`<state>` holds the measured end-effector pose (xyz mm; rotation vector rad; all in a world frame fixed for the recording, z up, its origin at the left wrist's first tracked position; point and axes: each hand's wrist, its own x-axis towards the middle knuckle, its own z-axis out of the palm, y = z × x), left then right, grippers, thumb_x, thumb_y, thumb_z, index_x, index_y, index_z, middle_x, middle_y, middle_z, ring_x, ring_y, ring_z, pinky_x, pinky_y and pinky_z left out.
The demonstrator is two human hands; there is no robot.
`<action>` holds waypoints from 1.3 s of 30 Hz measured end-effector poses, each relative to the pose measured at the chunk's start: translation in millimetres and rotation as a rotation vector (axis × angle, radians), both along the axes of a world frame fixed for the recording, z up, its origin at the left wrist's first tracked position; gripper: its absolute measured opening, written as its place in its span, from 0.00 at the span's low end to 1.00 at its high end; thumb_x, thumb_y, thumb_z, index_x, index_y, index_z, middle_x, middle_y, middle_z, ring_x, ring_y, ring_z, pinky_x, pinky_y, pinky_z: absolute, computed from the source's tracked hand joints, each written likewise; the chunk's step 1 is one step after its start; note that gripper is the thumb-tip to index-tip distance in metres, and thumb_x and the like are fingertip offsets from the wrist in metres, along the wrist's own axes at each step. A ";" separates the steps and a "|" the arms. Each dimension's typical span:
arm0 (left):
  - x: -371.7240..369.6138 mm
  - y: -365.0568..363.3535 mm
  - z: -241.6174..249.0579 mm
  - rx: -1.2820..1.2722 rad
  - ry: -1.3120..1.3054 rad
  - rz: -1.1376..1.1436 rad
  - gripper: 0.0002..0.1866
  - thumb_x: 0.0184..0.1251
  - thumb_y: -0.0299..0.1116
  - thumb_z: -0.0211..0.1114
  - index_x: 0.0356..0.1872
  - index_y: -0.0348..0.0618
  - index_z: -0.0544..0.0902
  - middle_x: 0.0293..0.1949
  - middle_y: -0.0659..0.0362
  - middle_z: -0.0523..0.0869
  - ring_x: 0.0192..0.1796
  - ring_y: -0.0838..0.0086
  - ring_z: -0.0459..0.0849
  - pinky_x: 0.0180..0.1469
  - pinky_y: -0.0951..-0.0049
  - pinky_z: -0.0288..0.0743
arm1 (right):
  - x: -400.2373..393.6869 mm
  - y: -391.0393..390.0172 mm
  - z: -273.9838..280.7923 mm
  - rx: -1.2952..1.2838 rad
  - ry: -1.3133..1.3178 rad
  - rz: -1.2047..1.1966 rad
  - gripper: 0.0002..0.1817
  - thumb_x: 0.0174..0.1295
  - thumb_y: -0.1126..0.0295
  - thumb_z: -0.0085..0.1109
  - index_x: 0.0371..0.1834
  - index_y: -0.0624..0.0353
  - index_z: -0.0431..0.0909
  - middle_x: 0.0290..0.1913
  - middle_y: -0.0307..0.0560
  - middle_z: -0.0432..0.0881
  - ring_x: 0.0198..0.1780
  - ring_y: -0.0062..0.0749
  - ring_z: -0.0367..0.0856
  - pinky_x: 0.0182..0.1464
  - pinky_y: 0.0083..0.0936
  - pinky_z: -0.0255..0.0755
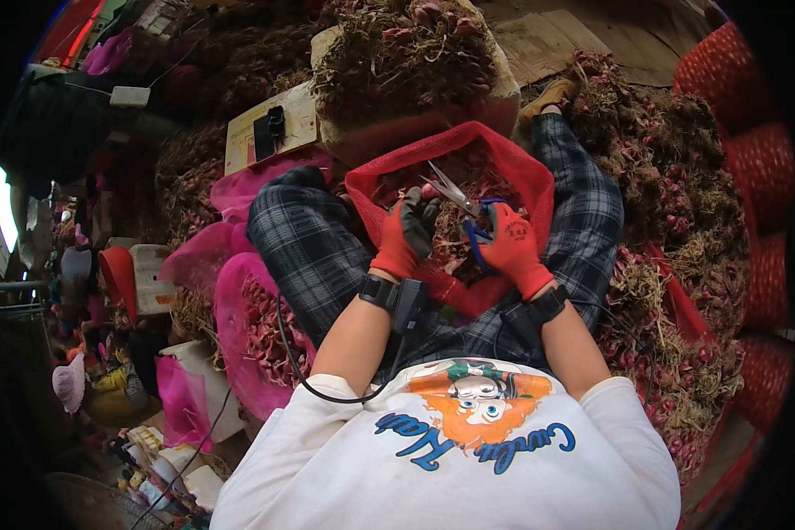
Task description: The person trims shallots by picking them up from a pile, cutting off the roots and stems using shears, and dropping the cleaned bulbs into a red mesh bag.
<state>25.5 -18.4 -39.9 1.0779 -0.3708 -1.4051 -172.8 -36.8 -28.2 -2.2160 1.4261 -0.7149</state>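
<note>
My right hand (510,240), in a red and dark work glove, is closed around the blue handles of a pair of scissors (453,191). Their metal blades stand apart and point up and left. In a matching glove, my left hand (405,231) pinches a small pink-red shallot (429,190) close to the blade tips. Both hands are over a red mesh bag (366,196) held wide at the mouth between my knees. Loose shallots (486,174) with dry bits lie inside it.
Heaped shallots with dried stalks (671,212) cover the ground at right, beside filled red sacks (768,274). Another heap (406,57) tops a pale block ahead. At left are a pink mesh bag (238,353) of shallots and a board (243,141) with a black device. A cable (327,397) hangs by my left arm.
</note>
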 end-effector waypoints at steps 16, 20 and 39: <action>10.6 -7.9 15.6 0.159 0.173 0.163 0.07 0.69 0.32 0.57 0.37 0.39 0.77 0.33 0.58 0.83 0.29 0.75 0.83 0.30 0.82 0.79 | -13.1 -1.2 14.6 0.064 0.106 0.030 0.24 0.47 0.51 0.66 0.42 0.55 0.76 0.37 0.46 0.80 0.40 0.42 0.80 0.41 0.34 0.74; 8.5 -8.2 18.2 0.155 0.145 0.156 0.07 0.68 0.31 0.57 0.36 0.39 0.77 0.32 0.57 0.83 0.28 0.75 0.83 0.29 0.81 0.79 | -15.0 -1.1 10.5 0.038 0.122 0.033 0.24 0.47 0.52 0.66 0.42 0.55 0.76 0.36 0.46 0.80 0.39 0.43 0.81 0.40 0.33 0.74; -11.2 -1.8 9.3 -0.221 -1.083 0.091 0.11 0.57 0.24 0.61 0.42 0.35 0.76 0.38 0.57 0.81 0.41 0.73 0.80 0.46 0.73 0.73 | -13.3 -12.5 3.0 0.539 -0.604 -0.012 0.18 0.50 0.67 0.68 0.43 0.61 0.76 0.40 0.46 0.83 0.40 0.32 0.81 0.45 0.27 0.73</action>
